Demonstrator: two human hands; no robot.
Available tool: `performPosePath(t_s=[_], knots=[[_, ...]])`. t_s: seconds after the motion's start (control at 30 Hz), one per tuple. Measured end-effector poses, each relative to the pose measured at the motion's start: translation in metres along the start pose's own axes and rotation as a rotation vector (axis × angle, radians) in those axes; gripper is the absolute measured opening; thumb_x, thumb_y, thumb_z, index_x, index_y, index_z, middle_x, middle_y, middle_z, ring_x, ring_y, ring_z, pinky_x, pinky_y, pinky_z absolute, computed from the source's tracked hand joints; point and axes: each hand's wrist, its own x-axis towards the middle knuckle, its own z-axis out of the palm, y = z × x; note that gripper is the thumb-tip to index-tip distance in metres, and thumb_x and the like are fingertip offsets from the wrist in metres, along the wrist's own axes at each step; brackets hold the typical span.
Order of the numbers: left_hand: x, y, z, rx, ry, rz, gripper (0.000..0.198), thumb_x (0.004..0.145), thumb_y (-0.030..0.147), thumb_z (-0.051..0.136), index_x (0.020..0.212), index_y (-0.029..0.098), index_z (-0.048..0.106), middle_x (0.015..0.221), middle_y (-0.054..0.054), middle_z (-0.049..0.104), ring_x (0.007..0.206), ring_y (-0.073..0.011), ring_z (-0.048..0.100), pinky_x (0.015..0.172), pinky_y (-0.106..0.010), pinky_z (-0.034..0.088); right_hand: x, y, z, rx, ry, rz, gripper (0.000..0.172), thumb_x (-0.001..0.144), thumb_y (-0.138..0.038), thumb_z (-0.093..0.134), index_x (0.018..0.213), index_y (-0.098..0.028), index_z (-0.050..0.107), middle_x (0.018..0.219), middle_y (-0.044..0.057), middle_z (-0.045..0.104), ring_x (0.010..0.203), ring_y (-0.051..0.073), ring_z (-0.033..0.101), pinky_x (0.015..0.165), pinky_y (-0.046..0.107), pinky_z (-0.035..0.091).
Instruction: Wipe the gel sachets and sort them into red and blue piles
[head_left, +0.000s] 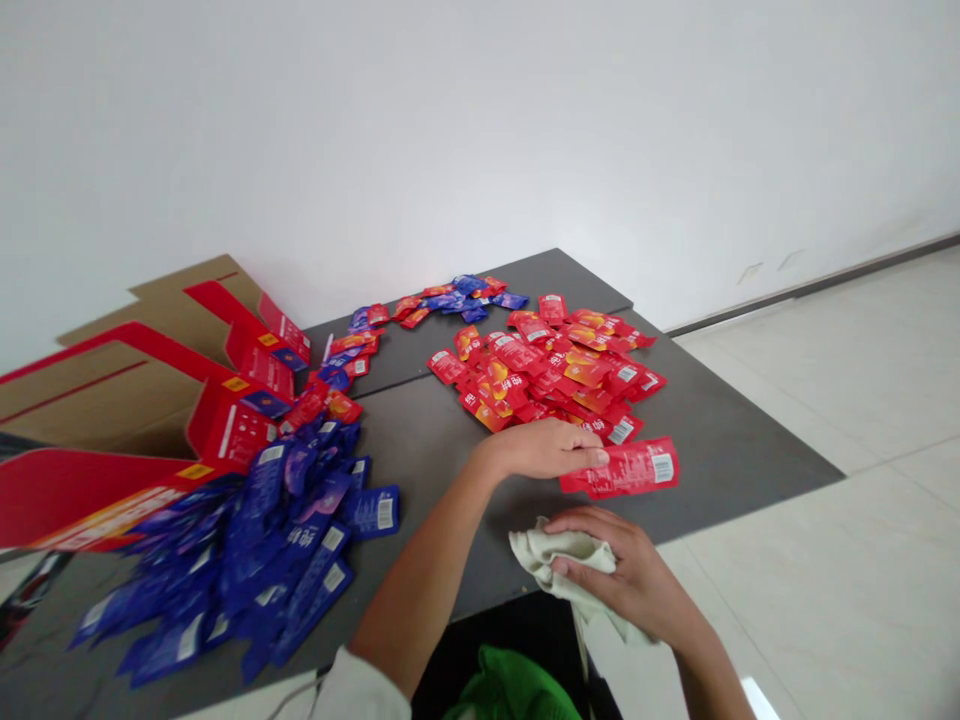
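Note:
My left hand (551, 448) is closed on the left end of a red pouch (634, 468), which lies at the near side of the red pile and shows a white barcode label at its right end. Closer to me, my right hand (619, 560) grips a crumpled pale cloth (566, 558) between thumb and fingers. The cloth hangs over the table's front edge. Just beyond my left hand lies a heap of red and orange pouches (540, 370).
Many blue pouches (277, 540) are piled on the left of the grey table (420, 440). Open red cardboard boxes (217, 440) stand behind them. A row of mixed red and blue pouches (465, 295) runs along the back by the white wall. Something green (510, 685) sits below the front edge.

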Motion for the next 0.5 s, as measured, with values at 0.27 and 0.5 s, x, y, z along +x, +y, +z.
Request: performPosePath(t_s=[0.27, 0.5], knots=[[0.021, -0.008, 0.022, 0.193, 0.138, -0.094, 0.034, 0.109, 0.035, 0.057, 0.079, 0.021, 0.065, 0.08, -0.003, 0.071, 0.076, -0.0201, 0.066, 0.069, -0.027, 0.041, 0.0, 0.002, -0.001, 0.008, -0.034, -0.003, 0.028, 0.098, -0.048, 0.076, 0.119, -0.03, 0.08, 0.118, 0.007, 0.079, 0.109, 0.024, 0.076, 0.096, 0.034, 0.06], [0.043, -0.003, 0.057, 0.283, 0.293, -0.283, 0.031, 0.113, 0.042, 0.049, 0.116, 0.021, 0.071, 0.11, -0.012, 0.08, 0.103, -0.0287, 0.076, 0.082, -0.034, 0.052, -0.002, 0.006, 0.0, 0.004, -0.017, 0.01, 0.026, 0.096, -0.046, 0.079, 0.118, -0.032, 0.081, 0.116, 0.004, 0.08, 0.105, 0.022, 0.077, 0.093, 0.031, 0.062]])
